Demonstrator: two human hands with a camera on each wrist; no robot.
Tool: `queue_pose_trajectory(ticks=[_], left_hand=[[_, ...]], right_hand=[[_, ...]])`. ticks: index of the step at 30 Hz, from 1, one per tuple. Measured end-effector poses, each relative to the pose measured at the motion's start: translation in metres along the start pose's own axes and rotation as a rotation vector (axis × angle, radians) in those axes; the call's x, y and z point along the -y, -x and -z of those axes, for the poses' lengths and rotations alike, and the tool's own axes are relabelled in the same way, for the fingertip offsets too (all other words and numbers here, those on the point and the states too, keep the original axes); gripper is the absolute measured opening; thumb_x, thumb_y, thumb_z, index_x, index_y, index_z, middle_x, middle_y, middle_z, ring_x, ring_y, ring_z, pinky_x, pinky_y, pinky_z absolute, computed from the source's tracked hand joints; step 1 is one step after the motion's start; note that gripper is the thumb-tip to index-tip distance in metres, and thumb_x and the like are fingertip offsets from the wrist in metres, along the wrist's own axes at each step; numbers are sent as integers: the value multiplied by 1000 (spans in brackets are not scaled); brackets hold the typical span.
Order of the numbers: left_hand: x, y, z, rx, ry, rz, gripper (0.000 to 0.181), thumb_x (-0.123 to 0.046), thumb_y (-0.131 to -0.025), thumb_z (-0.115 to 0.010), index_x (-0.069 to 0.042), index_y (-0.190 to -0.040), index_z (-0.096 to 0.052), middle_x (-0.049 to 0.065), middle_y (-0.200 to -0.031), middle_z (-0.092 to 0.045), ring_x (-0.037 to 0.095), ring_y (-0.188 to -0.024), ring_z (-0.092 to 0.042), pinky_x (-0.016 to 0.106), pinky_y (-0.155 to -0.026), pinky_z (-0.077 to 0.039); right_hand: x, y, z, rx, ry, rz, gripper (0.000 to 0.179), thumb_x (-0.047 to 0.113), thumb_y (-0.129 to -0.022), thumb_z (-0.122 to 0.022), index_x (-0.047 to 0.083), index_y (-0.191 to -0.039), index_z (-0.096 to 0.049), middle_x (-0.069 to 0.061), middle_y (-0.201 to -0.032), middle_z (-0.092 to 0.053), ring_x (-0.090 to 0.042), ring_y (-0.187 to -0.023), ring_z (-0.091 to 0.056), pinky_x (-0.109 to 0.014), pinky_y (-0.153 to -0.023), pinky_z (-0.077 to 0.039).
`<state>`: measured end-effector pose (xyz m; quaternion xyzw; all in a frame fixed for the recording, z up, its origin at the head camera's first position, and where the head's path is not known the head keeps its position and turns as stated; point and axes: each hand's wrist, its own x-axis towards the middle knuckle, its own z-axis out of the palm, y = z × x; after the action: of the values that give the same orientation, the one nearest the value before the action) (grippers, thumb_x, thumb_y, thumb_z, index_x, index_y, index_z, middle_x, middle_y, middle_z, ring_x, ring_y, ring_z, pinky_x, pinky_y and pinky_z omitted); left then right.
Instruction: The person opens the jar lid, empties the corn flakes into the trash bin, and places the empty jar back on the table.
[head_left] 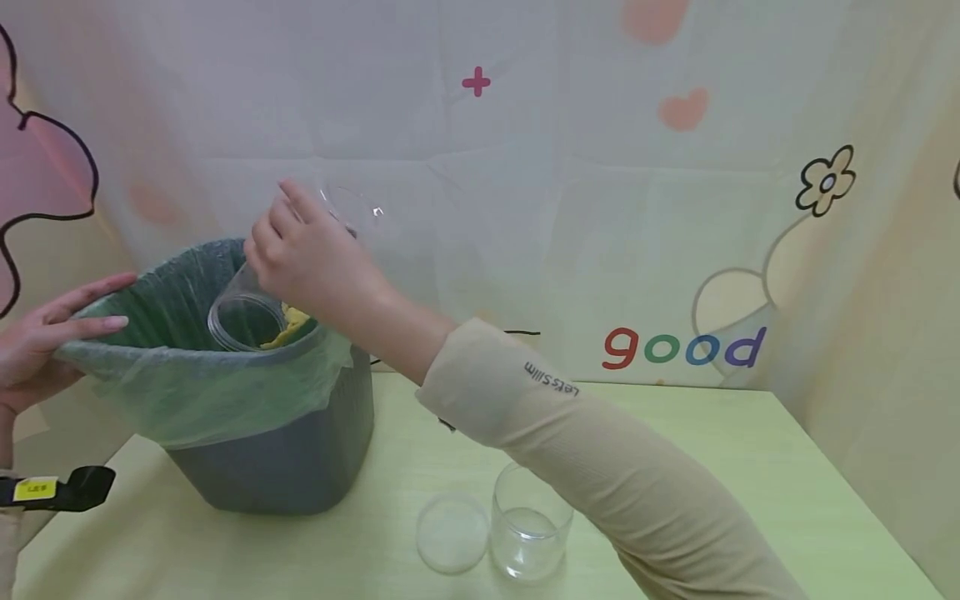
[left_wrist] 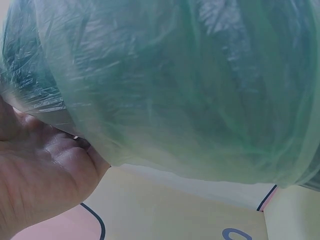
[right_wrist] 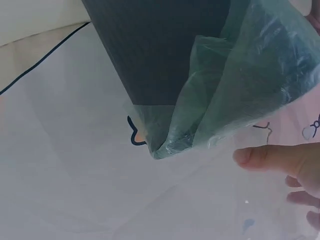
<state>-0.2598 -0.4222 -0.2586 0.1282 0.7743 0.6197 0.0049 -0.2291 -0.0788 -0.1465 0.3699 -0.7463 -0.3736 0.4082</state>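
Note:
My right hand [head_left: 307, 250] grips a clear jar [head_left: 243, 292], tilted mouth-down inside the top of a dark grey trash can [head_left: 270, 467]. Something yellow and crumpled [head_left: 292, 323] shows by the jar's mouth; whether it is in the jar or against the liner I cannot tell. A green plastic liner [head_left: 225, 392] drapes over the can's rim. At the can's left side my left hand [head_left: 45, 342] holds the lined rim, fingers reaching over it. The left wrist view shows its palm [left_wrist: 50, 170] under the liner. In the right wrist view the thumb [right_wrist: 270, 157] is extended.
A clear open glass jar [head_left: 528, 533] stands on the light green table [head_left: 675, 467] below my right forearm. Beside it lies a round translucent lid [head_left: 452, 533]. A printed cloth backdrop [head_left: 510, 208] rises behind the table.

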Motion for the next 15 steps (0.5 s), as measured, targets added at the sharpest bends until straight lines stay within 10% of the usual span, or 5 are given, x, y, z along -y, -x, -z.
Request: queue_pose_trajectory(ticks=[7,15], left_hand=[[-5,0,-6,-1,-1,-15,55,-6,-95,-41,-30,-142,-25,-6,-134,-22,7,-100,-36,19,-70,-43],[-5,0,-8,-10,-8,-18,55,-6,-95,-42,-29,-142,-26,-7,-131,-25,6,-98,-38,20,-69,-43]], right_hand=[[1,2,-8,-141,39,-14,45,-7,-92,-29,12,-124,-54,-4,-120,-57,-24,-116,-50,-42,-107,-23],[-3,5,-11,-117,22,-72,43,-3,-91,-33,12,-126,-53,-4,-120,-57,-25,-116,-49,-43,-106,-25]])
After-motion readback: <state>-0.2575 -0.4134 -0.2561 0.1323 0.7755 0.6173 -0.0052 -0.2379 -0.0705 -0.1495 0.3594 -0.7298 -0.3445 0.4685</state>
